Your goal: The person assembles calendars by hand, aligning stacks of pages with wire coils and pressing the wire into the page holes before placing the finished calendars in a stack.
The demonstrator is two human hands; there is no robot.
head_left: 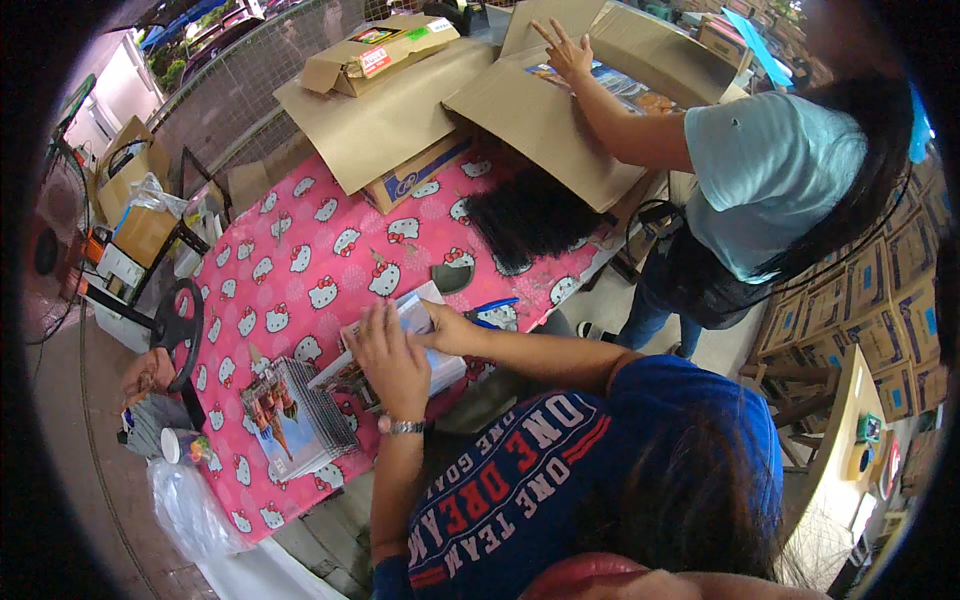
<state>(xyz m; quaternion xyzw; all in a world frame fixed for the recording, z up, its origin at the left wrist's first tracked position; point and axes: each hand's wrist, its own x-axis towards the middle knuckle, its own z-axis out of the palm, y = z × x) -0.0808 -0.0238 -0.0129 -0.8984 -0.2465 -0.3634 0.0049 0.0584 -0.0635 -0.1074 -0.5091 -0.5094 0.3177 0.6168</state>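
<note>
On the pink patterned tablecloth [322, 292], both hands are at a small stack of booklets [418, 312] with white edges and picture covers. My left hand [392, 358], a watch on its wrist, lies flat across the top with its fingers stretched out. From the other side my right hand [450, 330] grips the stack's edge, thumb on top and the other fingers partly hidden. To the left lies a fanned pile of booklets [283, 415] with castle-like picture covers and dark ridged edges. Just right of my right hand are a blue-handled tool [497, 305] and a dark rounded piece [453, 277].
Beyond lie a bundle of black strips [530, 215] and open cardboard boxes [560, 125], with a flat carton [375, 52] on top. A co-worker in a light blue shirt [770, 175] reaches over one box. Stacked cartons [860, 310] stand right; a plastic bag [195, 505] hangs at the left edge.
</note>
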